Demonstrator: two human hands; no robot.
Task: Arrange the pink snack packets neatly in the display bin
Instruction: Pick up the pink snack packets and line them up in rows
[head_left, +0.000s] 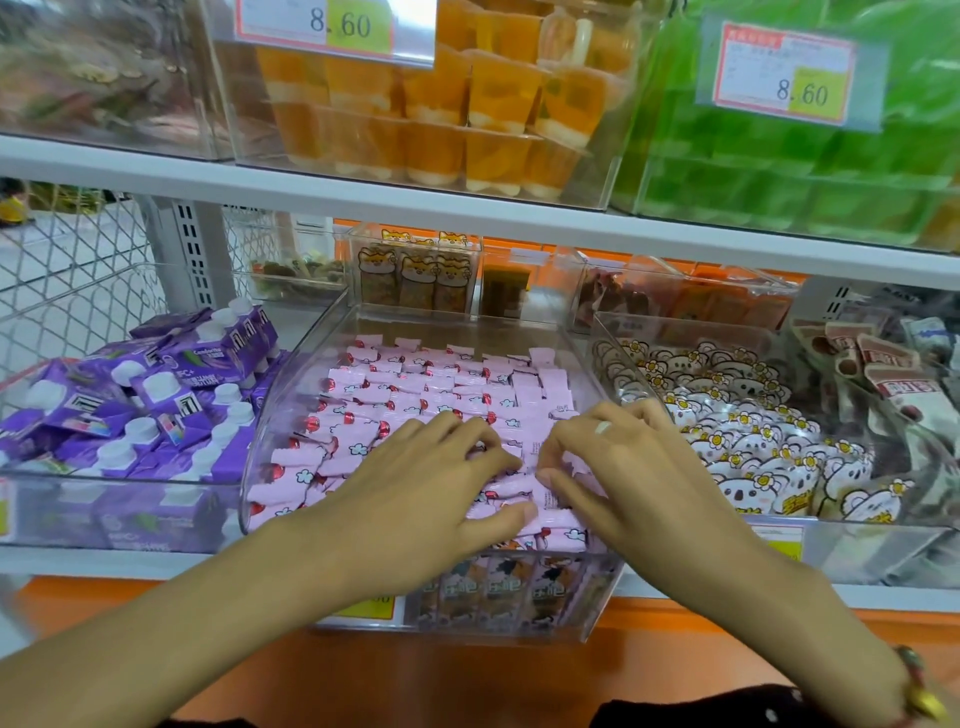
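Head view: display bin (291, 395) holds pink snack packets (415, 384) (rows).

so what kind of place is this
Most likely a snack shop or supermarket aisle: clear display bins of packed snacks on white shelving, with price tags reading 8.60. Both hands sort pink snack packets.

White shop shelving (467, 208), orange trim (519, 670)
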